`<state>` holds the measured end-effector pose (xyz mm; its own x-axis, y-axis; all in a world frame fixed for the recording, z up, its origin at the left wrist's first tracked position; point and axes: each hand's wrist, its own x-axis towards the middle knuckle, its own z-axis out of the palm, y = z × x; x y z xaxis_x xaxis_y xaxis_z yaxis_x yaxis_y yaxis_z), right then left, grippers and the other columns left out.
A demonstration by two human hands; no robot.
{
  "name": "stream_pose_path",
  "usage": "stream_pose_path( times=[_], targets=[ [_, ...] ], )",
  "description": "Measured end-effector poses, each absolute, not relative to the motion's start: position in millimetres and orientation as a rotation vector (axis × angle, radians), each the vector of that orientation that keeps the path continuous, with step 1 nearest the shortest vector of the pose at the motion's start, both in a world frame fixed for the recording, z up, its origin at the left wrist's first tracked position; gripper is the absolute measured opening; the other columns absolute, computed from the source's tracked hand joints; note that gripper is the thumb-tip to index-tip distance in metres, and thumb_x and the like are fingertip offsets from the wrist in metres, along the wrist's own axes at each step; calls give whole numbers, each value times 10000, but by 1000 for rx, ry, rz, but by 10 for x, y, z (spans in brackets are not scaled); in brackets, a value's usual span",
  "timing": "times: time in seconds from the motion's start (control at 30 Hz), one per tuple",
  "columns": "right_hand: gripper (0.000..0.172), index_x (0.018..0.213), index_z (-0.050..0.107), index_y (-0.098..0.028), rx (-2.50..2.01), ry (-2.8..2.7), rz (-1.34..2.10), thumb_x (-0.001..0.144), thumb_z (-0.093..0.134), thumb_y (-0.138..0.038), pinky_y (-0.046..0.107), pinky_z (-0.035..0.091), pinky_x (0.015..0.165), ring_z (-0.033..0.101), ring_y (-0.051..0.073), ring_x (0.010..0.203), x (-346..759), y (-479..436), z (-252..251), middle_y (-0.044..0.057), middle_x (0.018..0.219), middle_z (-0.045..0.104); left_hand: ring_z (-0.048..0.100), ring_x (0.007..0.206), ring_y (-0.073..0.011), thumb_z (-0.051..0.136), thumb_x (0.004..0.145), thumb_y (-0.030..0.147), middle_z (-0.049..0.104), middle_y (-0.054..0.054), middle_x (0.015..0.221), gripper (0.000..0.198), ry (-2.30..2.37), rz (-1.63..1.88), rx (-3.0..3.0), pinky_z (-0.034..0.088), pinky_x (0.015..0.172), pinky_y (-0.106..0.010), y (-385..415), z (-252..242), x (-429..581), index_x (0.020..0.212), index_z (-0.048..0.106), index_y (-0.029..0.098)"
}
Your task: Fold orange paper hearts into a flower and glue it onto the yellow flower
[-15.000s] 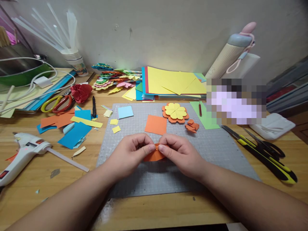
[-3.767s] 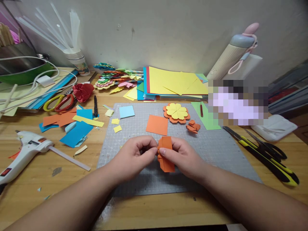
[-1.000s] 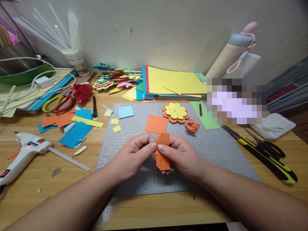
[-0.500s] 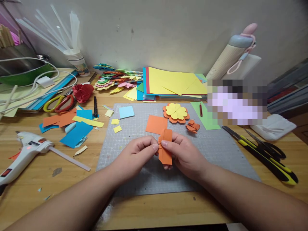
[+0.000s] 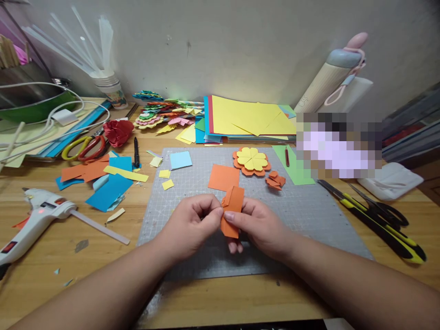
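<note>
Between my hands, above the grey cutting mat (image 5: 192, 263), is a folded piece of orange paper (image 5: 234, 204), held upright and slightly tilted. My right hand (image 5: 263, 222) grips it with the thumb on its front face and the fingers behind. At its left edge, where small folds show, my left hand (image 5: 197, 224) pinches with thumb and forefinger. Just beyond lies a flat orange paper square (image 5: 223, 176). A yellow and orange paper flower (image 5: 252, 160) and a small folded orange paper piece (image 5: 275, 181) sit to the right of that square.
A white glue gun (image 5: 48, 208) lies at left near blue and orange scraps (image 5: 110, 190). Black scissors (image 5: 383, 208) and a yellow-black utility knife (image 5: 374, 224) lie at right. Stacked coloured paper (image 5: 247, 114) and paper flowers (image 5: 165, 114) stand against the wall. A light blue square (image 5: 181, 160) rests on the mat.
The folded orange paper has moved slightly left and down and tilted a little. My right hand has shifted left with it, and more of its lower fingers show beneath.
</note>
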<state>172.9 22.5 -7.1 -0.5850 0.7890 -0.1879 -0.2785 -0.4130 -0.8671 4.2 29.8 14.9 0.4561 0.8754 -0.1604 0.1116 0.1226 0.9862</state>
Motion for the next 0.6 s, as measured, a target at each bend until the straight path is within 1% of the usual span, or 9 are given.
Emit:
stream_pose_path(
  times=[0.07, 0.13, 0.2, 0.27, 0.33, 0.37, 0.47, 0.53, 0.6],
  targets=[
    [228, 741, 570, -147, -706, -1025, 2107, 872, 575, -334, 156, 427, 392, 575, 83, 427, 1752, 254, -70, -33, 538, 570, 460, 575, -117, 514, 851, 315, 485, 40, 585, 242, 999, 800, 1357, 388, 595, -255, 316, 123, 28, 642, 492, 195],
    [284, 657, 545, -142, -605, -916, 2245, 871, 549, -330, 145, 383, 360, 565, 78, 406, 1785, 281, -45, -31, 520, 539, 476, 661, -132, 547, 849, 280, 520, 28, 703, 71, 1036, 938, 1363, 401, 640, -255, 335, 113, 10, 831, 560, 214],
    [293, 634, 508, -155, -512, -791, 2437, 843, 563, -354, 140, 350, 330, 551, 76, 381, 1818, 293, -6, -40, 514, 520, 521, 876, -170, 628, 810, 243, 580, -17, 955, 198, 1044, 1031, 1496, 418, 776, -289, 347, 126, -11, 1002, 578, 246],
    [289, 656, 488, -174, -459, -710, 2610, 801, 599, -398, 142, 342, 305, 536, 81, 355, 1838, 293, 24, -51, 503, 524, 493, 1088, -219, 657, 803, 240, 566, -49, 1160, 181, 967, 1003, 1677, 378, 925, -342, 349, 154, -32, 981, 623, 249],
    [354, 650, 481, -184, -493, -730, 2701, 790, 585, -493, 148, 338, 289, 546, 95, 354, 1843, 289, 24, -45, 491, 537, 515, 1097, -236, 628, 837, 266, 609, -61, 1117, 51, 881, 947, 1715, 362, 961, -371, 345, 173, -46, 856, 641, 220],
    [405, 632, 475, -187, -563, -770, 2681, 801, 547, -547, 152, 328, 281, 545, 99, 347, 1840, 290, 12, -38, 481, 538, 549, 1032, -227, 614, 849, 274, 636, -56, 1027, 72, 876, 925, 1672, 380, 936, -370, 344, 176, -50, 820, 629, 210],
    [498, 613, 476, -185, -936, -933, 2254, 857, 423, -616, 167, 294, 287, 489, 84, 318, 1827, 308, -46, -28, 454, 521, 568, 808, -177, 610, 846, 295, 616, -12, 797, 119, 986, 887, 1506, 424, 799, -318, 351, 161, -42, 788, 594, 193],
    [437, 689, 515, -181, -1081, -1036, 1844, 889, 430, -560, 179, 322, 337, 477, 75, 355, 1821, 319, -64, -37, 493, 523, 552, 759, -158, 616, 830, 294, 595, 3, 763, 132, 1076, 858, 1443, 420, 750, -292, 367, 152, -25, 763, 590, 184],
    [321, 801, 546, -187, -1095, -1141, 1584, 889, 492, -492, 189, 367, 406, 514, 80, 454, 1814, 316, -52, -35, 608, 552, 543, 734, -147, 617, 817, 294, 595, 9, 751, 137, 1129, 822, 1414, 417, 729, -280, 385, 153, -7, 751, 591, 177]
  ],
)
